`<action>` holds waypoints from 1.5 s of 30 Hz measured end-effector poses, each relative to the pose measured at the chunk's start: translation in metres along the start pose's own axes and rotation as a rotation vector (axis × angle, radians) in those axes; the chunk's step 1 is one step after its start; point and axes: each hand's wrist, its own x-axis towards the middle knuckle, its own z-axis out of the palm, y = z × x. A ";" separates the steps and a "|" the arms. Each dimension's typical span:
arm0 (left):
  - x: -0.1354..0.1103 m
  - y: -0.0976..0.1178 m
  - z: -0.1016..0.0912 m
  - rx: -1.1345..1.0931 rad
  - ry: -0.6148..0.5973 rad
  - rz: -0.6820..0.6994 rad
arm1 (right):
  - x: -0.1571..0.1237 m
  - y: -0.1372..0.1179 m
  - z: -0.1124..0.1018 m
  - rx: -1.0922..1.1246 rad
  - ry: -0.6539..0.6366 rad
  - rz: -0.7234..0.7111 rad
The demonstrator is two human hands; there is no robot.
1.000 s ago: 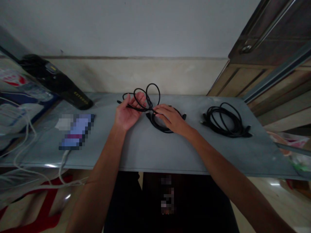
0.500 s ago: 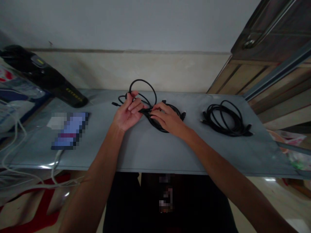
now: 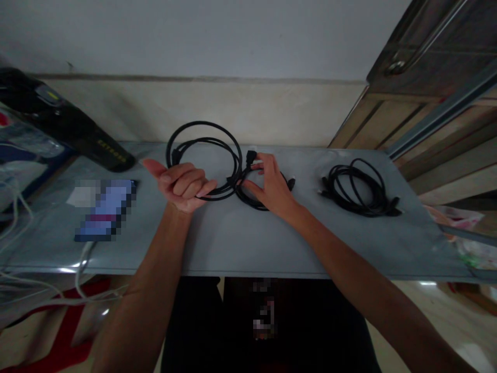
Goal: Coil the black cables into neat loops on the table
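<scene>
My left hand (image 3: 181,184) is curled shut around a black cable (image 3: 205,142), holding its round loops up above the grey table (image 3: 240,238). My right hand (image 3: 272,186) pinches the same cable near its plug end at the middle of the table, fingers closed on it. More of this cable lies in a small coil under my right hand. A second black cable (image 3: 359,189) lies coiled on the table to the right, apart from both hands.
A phone (image 3: 104,210) lies on the table's left part with a white cord (image 3: 83,259) running off the front edge. A black device (image 3: 73,132) leans at the back left. A wooden door (image 3: 427,103) stands at the right. A wall runs behind.
My left hand has moved left and closed into a fist, drawing the cable's loops out into wider rings. My right hand has shifted up to pinch the cable near its plug.
</scene>
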 end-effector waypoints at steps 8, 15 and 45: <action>-0.005 0.007 0.017 0.151 0.135 -0.207 | -0.002 -0.008 0.010 0.406 -0.109 0.164; -0.007 0.002 0.055 0.039 0.044 -0.293 | 0.006 -0.005 0.016 0.682 -0.002 0.288; 0.005 -0.024 0.064 0.296 -0.063 -0.303 | 0.014 -0.013 0.008 0.974 0.157 0.501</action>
